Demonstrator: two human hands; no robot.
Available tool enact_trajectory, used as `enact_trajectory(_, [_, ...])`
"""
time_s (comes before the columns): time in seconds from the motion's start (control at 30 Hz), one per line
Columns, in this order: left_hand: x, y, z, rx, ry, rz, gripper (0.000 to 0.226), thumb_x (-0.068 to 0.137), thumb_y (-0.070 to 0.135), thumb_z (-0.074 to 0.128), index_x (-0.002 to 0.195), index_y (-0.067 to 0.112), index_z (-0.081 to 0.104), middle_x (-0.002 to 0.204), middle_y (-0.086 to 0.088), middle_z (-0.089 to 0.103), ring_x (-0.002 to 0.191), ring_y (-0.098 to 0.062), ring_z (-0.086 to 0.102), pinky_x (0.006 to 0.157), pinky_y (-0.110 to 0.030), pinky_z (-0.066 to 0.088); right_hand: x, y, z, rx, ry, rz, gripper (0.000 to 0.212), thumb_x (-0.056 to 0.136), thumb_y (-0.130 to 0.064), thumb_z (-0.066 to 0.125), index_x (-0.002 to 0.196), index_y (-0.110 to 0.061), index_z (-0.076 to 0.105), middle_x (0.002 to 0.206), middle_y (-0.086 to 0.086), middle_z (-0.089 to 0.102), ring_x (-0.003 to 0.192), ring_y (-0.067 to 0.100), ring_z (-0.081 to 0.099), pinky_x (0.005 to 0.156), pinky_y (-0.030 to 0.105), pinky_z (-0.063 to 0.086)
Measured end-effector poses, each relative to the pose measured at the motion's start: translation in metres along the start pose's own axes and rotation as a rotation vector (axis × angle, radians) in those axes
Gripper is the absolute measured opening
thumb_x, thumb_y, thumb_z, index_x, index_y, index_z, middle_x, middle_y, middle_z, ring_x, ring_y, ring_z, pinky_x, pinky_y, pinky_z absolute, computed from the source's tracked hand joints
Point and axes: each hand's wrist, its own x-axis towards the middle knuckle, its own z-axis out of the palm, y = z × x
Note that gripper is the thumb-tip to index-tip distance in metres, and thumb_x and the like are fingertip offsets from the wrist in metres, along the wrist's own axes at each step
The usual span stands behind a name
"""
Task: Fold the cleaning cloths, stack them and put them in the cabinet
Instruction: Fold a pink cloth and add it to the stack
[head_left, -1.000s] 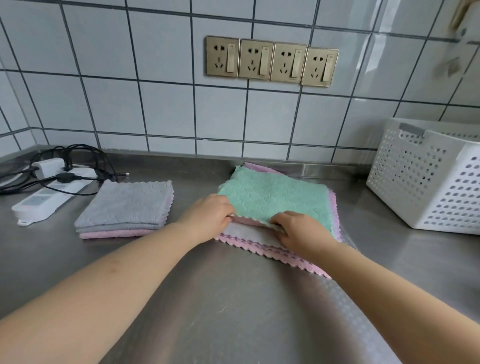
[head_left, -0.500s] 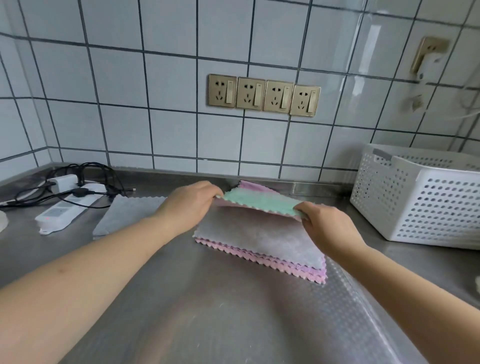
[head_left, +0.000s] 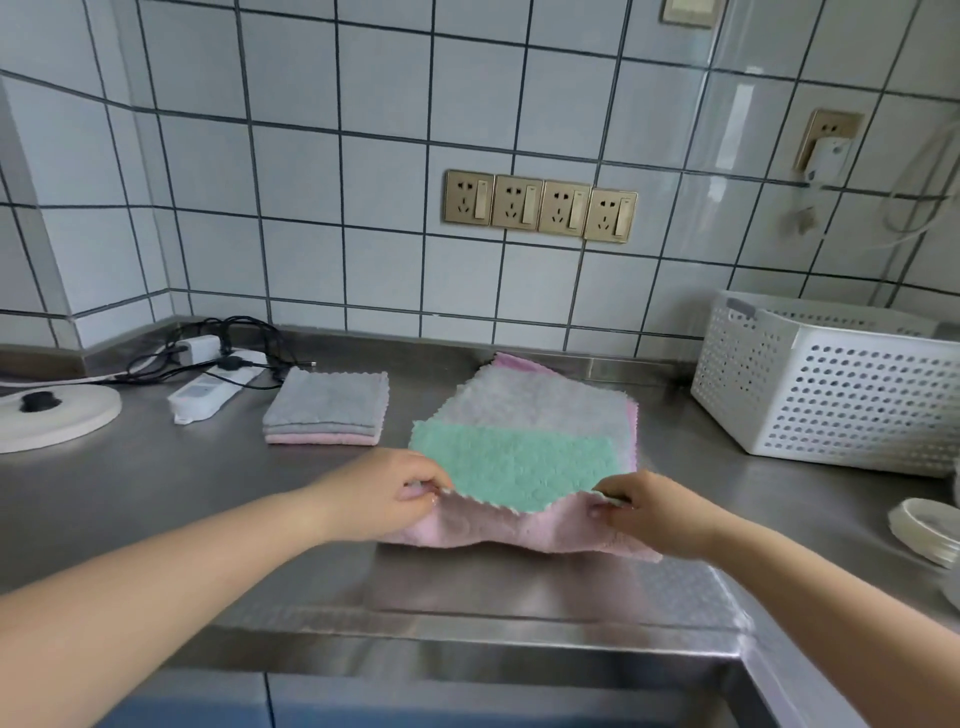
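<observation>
Your left hand and right hand each pinch a near corner of the green cloth, doubled for folding; folded stack waits at ten o'clock.

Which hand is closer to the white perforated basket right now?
Right. The right hand pinches the green cloth below-left of the basket; the left hand is farther left.

Left hand pinches near-left corner of green scalloped microfibre cloth; right hand pinches near-right corner. Green cloth lies folded over grey cloth atop pink cloth on steel counter. Folded grey-and-pink cloth stack at 10 o'clock of green cloth. White perforated plastic basket at 2 o'clock. White power strip far left; four brass wall sockets at 12.
</observation>
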Motion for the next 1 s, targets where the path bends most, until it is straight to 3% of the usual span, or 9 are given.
enact_trajectory(0.07, [-0.006,0.003,0.0,-0.106,-0.077,-0.056,0.023,0.089,0.02,0.055,0.097,0.039,0.066,0.094,0.023,0.063,0.092,0.009,0.056,0.087,-0.009,0.039,-0.006,-0.004,0.002,-0.001,-0.09,0.029,0.04,0.093,-0.033,0.052,0.061,-0.019,0.035,0.062,-0.006,0.038,0.058,0.009,0.03,0.054,0.024,0.024])
enact_trajectory(0.13, [-0.013,0.004,0.0,-0.21,-0.196,-0.098,0.025,0.087,0.02,0.059,0.092,0.045,0.062,0.087,0.016,0.064,0.084,0.004,0.057,0.085,-0.013,0.042,-0.014,-0.006,0.001,0.024,-0.204,0.046,0.03,0.091,-0.036,0.055,0.069,-0.016,0.051,0.073,-0.001,0.053,0.065,0.01,0.042,0.061,0.023,0.034])
enact_trajectory(0.2, [-0.021,0.002,-0.002,-0.327,-0.366,-0.148,0.024,0.087,0.02,0.061,0.096,0.042,0.062,0.084,0.009,0.064,0.077,-0.008,0.054,0.078,-0.024,0.043,-0.021,-0.006,0.0,0.052,-0.321,0.08,0.03,0.089,-0.042,0.059,0.099,-0.015,0.065,0.1,-0.001,0.066,0.088,0.013,0.059,0.083,0.025,0.046])
enact_trajectory(0.27, [-0.029,0.0,-0.002,-0.348,-0.468,-0.195,0.018,0.088,0.023,0.062,0.098,0.038,0.063,0.085,0.004,0.065,0.075,-0.01,0.051,0.072,-0.024,0.039,-0.023,-0.002,0.002,0.071,-0.382,0.096,0.03,0.086,-0.048,0.06,0.097,-0.021,0.067,0.099,-0.007,0.067,0.089,0.012,0.062,0.085,0.025,0.048])
enact_trajectory(0.4, [-0.029,-0.013,0.001,-0.319,-0.289,-0.295,0.012,0.085,0.022,0.065,0.093,0.032,0.064,0.078,0.008,0.063,0.058,-0.003,0.049,0.055,-0.017,0.035,-0.014,0.01,0.006,0.082,-0.32,0.153,0.031,0.087,-0.05,0.058,0.065,-0.028,0.054,0.071,-0.013,0.053,0.065,0.006,0.048,0.062,0.018,0.037])
enact_trajectory(0.6, [-0.017,-0.027,0.001,-0.4,-0.023,-0.379,0.023,0.087,0.01,0.061,0.103,0.025,0.061,0.093,0.004,0.067,0.075,0.0,0.06,0.057,-0.005,0.042,0.009,0.022,0.013,0.054,-0.131,0.227,0.035,0.09,-0.047,0.055,0.088,-0.014,0.066,0.081,-0.004,0.06,0.073,0.013,0.052,0.062,0.023,0.038])
enact_trajectory(0.7, [-0.008,-0.033,0.007,-0.366,0.067,-0.406,0.023,0.085,0.008,0.061,0.102,0.022,0.062,0.08,0.003,0.066,0.062,-0.007,0.056,0.052,-0.011,0.041,0.019,0.028,0.02,0.076,-0.006,0.276,0.04,0.088,-0.045,0.058,0.096,-0.007,0.067,0.087,0.003,0.064,0.076,0.017,0.055,0.064,0.027,0.039])
enact_trajectory(0.8, [0.002,-0.039,0.013,-0.284,0.133,-0.397,0.022,0.084,0.009,0.062,0.104,0.018,0.06,0.07,0.006,0.062,0.051,-0.001,0.054,0.063,-0.019,0.043,0.026,0.03,0.025,0.058,0.1,0.303,0.041,0.087,-0.045,0.059,0.093,-0.005,0.067,0.081,0.002,0.063,0.076,0.017,0.056,0.06,0.027,0.037])
enact_trajectory(1.0, [0.015,-0.046,0.019,-0.134,0.185,-0.396,0.02,0.087,0.023,0.062,0.106,0.026,0.057,0.08,0.011,0.06,0.063,-0.003,0.054,0.06,-0.018,0.038,0.035,0.035,0.029,0.032,0.134,0.311,0.036,0.086,-0.045,0.06,0.066,-0.016,0.051,0.066,-0.005,0.053,0.072,0.018,0.052,0.057,0.028,0.034])
